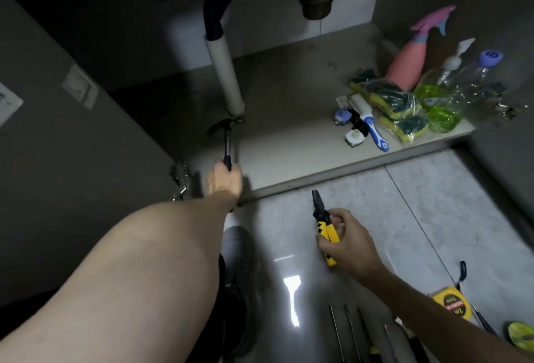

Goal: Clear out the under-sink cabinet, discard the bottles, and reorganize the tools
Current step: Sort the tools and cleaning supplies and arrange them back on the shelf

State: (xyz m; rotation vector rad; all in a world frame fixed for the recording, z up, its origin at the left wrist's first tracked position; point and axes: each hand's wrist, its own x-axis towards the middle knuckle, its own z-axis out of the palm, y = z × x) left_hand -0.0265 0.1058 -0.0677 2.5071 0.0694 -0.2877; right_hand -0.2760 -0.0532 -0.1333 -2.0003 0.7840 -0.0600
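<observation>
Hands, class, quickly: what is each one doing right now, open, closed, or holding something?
Left hand: closed around the handle of the claw hammer.
Right hand: closed around the yellow-handled pliers.

L hand (224,179) gripping hammer (226,139) by handle, head resting on cabinet floor (289,97) just beside white drain pipe (224,73). R hand (345,240) holding yellow-handled pliers (325,225) over tiled floor (427,203), nose pointing toward cabinet. Back-right corner of cabinet: pink spray bottle (409,62), clear bottles (462,79), bagged sponges (396,105), blue-white brush (370,123). Tape measure (453,302) near R forearm.
</observation>
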